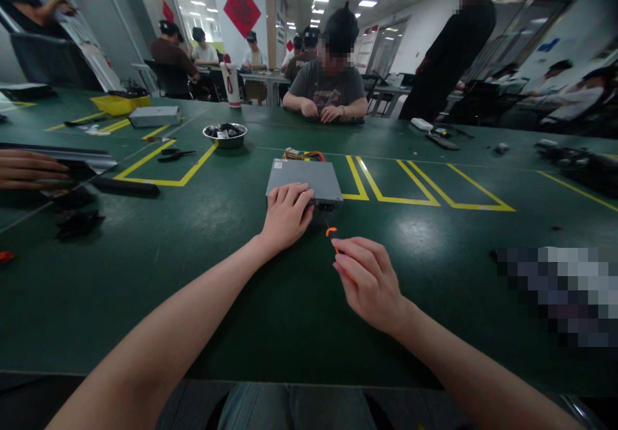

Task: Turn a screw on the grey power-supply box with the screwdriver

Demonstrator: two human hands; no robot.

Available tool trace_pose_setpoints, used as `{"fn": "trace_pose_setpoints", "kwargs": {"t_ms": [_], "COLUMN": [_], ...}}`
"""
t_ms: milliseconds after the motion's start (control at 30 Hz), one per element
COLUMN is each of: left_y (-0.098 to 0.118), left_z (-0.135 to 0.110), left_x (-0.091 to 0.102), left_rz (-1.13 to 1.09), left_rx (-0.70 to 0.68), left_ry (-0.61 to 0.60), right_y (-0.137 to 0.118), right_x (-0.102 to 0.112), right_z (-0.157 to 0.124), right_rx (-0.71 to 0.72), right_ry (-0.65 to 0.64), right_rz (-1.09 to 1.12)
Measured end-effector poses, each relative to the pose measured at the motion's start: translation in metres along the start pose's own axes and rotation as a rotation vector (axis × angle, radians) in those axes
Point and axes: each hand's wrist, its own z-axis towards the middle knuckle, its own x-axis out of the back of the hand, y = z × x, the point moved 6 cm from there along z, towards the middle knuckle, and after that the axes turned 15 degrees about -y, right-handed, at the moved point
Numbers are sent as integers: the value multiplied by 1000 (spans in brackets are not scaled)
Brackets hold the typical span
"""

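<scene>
A grey metal computer power supply (305, 177) lies on the green table, its socket side facing me and a bundle of coloured cables (305, 155) behind it. My left hand (288, 214) rests on its near left edge, fingers spread over the top and front. In my right hand (369, 279) is a screwdriver (332, 233) with an orange and black handle, pinched between thumb and fingers. Its thin shaft points up toward the front face, below the socket. I cannot tell whether the tip touches the case or a screw.
Yellow tape outlines (396, 199) mark the green table (217, 301). A metal bowl (224, 136) of dark parts stands beyond, left of the power supply. At far left another person's hand (31, 169) is by black parts. A person (328, 82) sits opposite.
</scene>
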Motion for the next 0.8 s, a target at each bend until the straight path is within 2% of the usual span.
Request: {"fn": "trace_pose_setpoints", "kwargs": {"t_ms": [133, 267, 433, 533, 667, 800], "left_y": [0, 0, 1, 0, 0, 0], "left_z": [0, -1, 0, 0, -1, 0], "left_x": [0, 0, 1, 1, 1, -1], "left_rz": [1, 9, 7, 0, -3, -6], "left_rx": [-1, -1, -6, -6, -1, -1], "left_ry": [6, 10, 5, 4, 7, 2], "right_y": [0, 2, 2, 5, 7, 1], "right_x": [-4, -5, -7, -6, -2, -5], "right_z": [0, 1, -2, -2, -2, -1], "right_rx": [12, -10, 50, 1, -59, 29], "right_ry": [-32, -21, -10, 5, 46, -3], "right_rz": [57, 8, 30, 74, -16, -53]}}
